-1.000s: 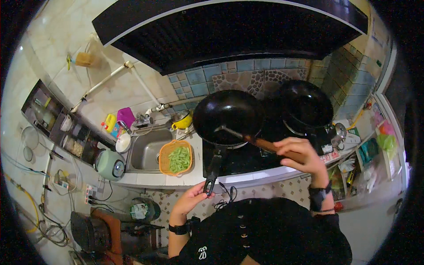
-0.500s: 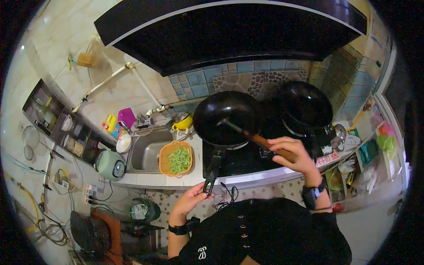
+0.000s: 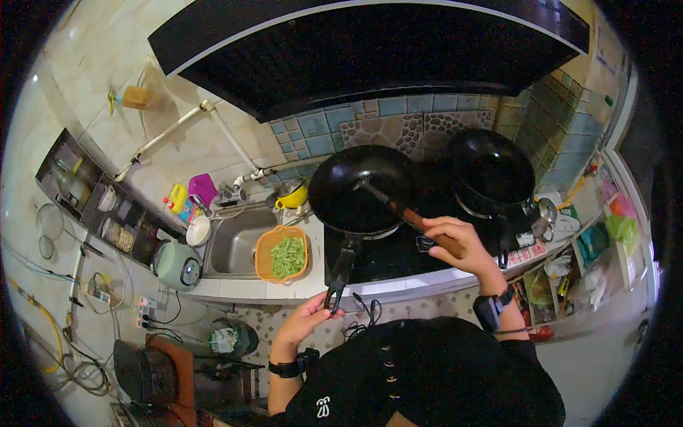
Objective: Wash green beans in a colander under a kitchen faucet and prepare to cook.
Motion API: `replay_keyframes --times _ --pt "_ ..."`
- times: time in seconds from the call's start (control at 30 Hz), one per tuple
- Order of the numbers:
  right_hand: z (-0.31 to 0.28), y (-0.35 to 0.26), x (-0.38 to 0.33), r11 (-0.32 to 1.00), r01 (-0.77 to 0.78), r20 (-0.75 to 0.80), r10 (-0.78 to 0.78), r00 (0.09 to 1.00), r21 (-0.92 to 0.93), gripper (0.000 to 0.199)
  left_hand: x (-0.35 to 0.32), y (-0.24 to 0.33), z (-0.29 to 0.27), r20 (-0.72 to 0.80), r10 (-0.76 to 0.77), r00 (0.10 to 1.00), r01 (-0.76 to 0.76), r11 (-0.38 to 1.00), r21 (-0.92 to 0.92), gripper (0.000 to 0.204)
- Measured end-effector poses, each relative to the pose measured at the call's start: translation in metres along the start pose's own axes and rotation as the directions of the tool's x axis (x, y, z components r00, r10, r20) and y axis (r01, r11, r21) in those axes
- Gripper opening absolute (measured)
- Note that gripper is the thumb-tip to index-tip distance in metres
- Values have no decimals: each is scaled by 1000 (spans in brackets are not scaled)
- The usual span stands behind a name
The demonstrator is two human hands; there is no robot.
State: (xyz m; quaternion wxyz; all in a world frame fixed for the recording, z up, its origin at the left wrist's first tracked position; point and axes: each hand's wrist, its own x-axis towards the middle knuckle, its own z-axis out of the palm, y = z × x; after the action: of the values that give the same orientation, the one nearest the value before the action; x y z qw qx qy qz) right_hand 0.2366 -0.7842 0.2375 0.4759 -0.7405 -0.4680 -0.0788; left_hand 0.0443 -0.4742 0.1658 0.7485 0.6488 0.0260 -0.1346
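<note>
A black wok [image 3: 365, 186] sits on the left side of the cooktop, its dark handle [image 3: 344, 272] pointing toward me. The fingers of my left hand [image 3: 307, 318] are closed on the end of that handle. My right hand [image 3: 461, 245] grips the wooden handle of a spatula [image 3: 413, 219]. The spatula's metal end reaches down into the wok. The inside of the wok looks dark, and I cannot make out any food there. Left of the wok, an orange basket [image 3: 260, 265] of cut green beans [image 3: 288, 257] stands at the sink's edge.
A second black wok [image 3: 492, 171] rests on the right of the cooktop [image 3: 384, 265]. The range hood [image 3: 370, 57] hangs low overhead. The metal sink [image 3: 231, 249], a yellow pot [image 3: 293, 198] and a green rice cooker [image 3: 178, 266] are to the left. Open shelves [image 3: 605, 249] stand at right.
My right hand has shifted slightly left, and the spatula's metal end has moved a little farther up inside the wok. My left hand keeps its hold on the wok handle.
</note>
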Motion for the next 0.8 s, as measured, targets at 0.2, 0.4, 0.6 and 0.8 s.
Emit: replay_keyframes --times 0.2,0.4,0.6,0.8 --pt "-62 -57 -7 994 113 -46 -112 993 13 9 -2 -5 -4 2 17 1000 -17 1000 -11 52" --pt "-13 -42 15 947 158 57 -148 987 -279 25 -1 -1 -3 -7 0 1000 0 1000 4 50" --pt "-17 -41 6 974 127 71 -115 991 -187 24 -2 -2 -3 -4 -10 1000 10 1000 18 50" --pt "-58 -67 4 983 116 67 -107 992 -141 15 -1 -1 -1 -22 23 999 -22 999 41 50"
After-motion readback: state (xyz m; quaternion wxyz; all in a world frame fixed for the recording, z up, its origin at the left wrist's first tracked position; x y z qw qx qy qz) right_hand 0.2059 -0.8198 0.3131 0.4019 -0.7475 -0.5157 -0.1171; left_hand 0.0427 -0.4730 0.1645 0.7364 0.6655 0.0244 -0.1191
